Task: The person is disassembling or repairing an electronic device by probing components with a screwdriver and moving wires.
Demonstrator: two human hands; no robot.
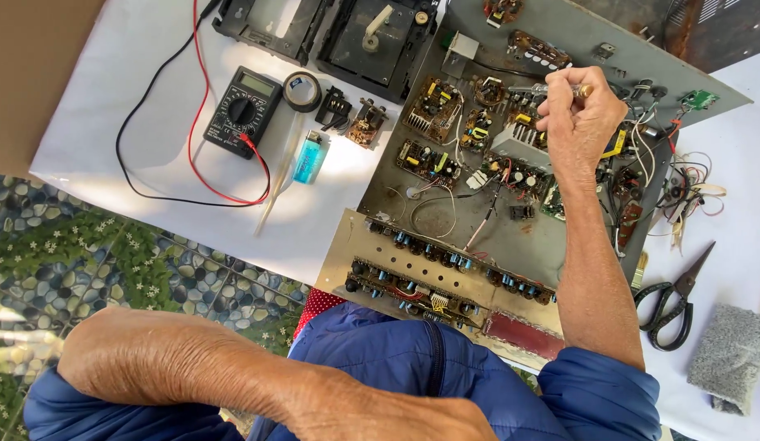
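On the table (pixel 151 122), right in front of us, sits the opened amplifier chassis (pixel 560 33), a grey metal tray packed with little circuit boards (pixel 433 106), and that's where the work is. Our right hand (pixel 577 122) is curled tight around a slim tool with a brass-coloured end (pixel 582 90), held over the boards toward the far side of the chassis. We'd guess a soldering iron or a small driver, but the tip is buried behind the fingers so we honestly can't tell, nor which part it's touching. Progress-wise we'd say we're mid-job: cover's off, the guts are exposed, loose wires (pixel 682 184) hang off the right edge, and nothing looks closed back up. Our left hand is out of frame; only the left forearm (pixel 192 367) shows, lying across the lap, so no telling what it's doing. Around the chassis: a black multimeter (pixel 241 110) with red and black leads, a roll of tape (pixel 302 90), a blue lighter (pixel 309 157), black scissors (pixel 672 302) and a grey sponge (pixel 729 355). The stuff along the top edge is cut off.
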